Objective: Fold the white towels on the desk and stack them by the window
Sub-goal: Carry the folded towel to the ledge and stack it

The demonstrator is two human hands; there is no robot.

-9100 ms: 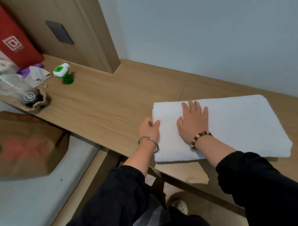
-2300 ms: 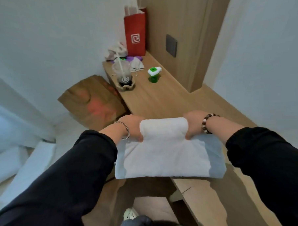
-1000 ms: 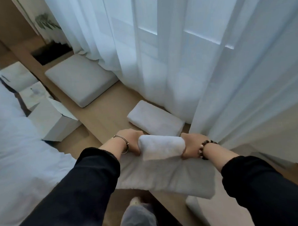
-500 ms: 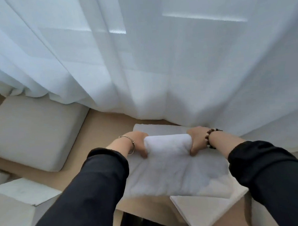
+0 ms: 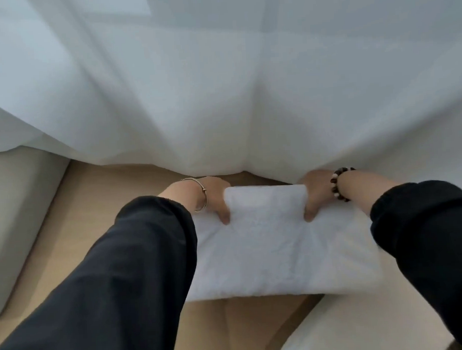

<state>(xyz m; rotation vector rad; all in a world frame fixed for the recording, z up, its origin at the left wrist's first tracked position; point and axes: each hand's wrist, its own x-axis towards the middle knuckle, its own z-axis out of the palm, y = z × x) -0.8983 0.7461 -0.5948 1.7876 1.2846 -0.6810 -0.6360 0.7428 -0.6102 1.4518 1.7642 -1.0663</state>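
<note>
A folded white towel (image 5: 280, 246) hangs between my hands just in front of the sheer white curtain (image 5: 220, 82). My left hand (image 5: 215, 199), with a metal bangle at the wrist, grips the towel's far left corner, thumb on top. My right hand (image 5: 315, 195), with a bead bracelet, grips the far right corner the same way. The towel's far edge is rolled over between the two hands and its near part spreads toward me above the wooden platform (image 5: 114, 185). The towel that lay by the window is hidden under the one I hold.
A pale cushion (image 5: 17, 216) lies on the platform at the left. Another pale cushion (image 5: 363, 327) shows at the lower right. The curtain hem touches the wood right behind my hands.
I have turned from the desk to the window and leaned in. The held towel has come down and forward, covering the folded towel that was visible by the curtain.
</note>
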